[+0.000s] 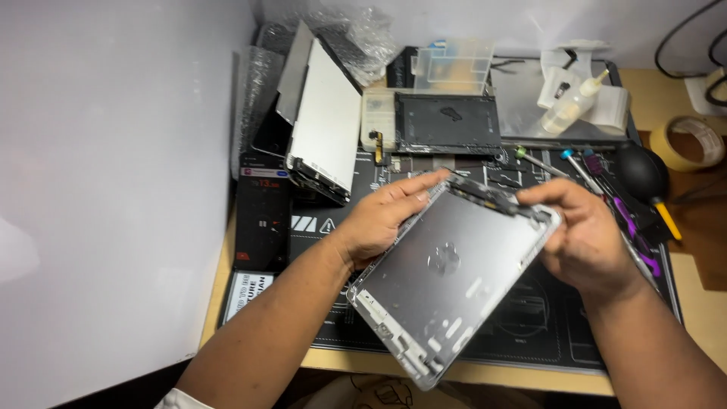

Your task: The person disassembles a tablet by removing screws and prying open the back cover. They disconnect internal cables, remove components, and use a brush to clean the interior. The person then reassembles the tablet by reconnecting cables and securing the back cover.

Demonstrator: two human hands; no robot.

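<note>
Black work mat (530, 318) covers the wooden desk (704, 303). Silver tablet shell (447, 280), back side up, is held tilted above the mat. Left hand (382, 220) grips its upper-left edge, fingers pressed together along the rim. Right hand (587, 235) pinches the top right corner. White screen panel (329, 121) leans behind. Black air blower (642, 173) lies at right.

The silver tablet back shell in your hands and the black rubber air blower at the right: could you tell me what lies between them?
In the head view, screwdrivers with coloured tips lie on the black work mat between silver tablet back shell and black rubber air blower.
</note>
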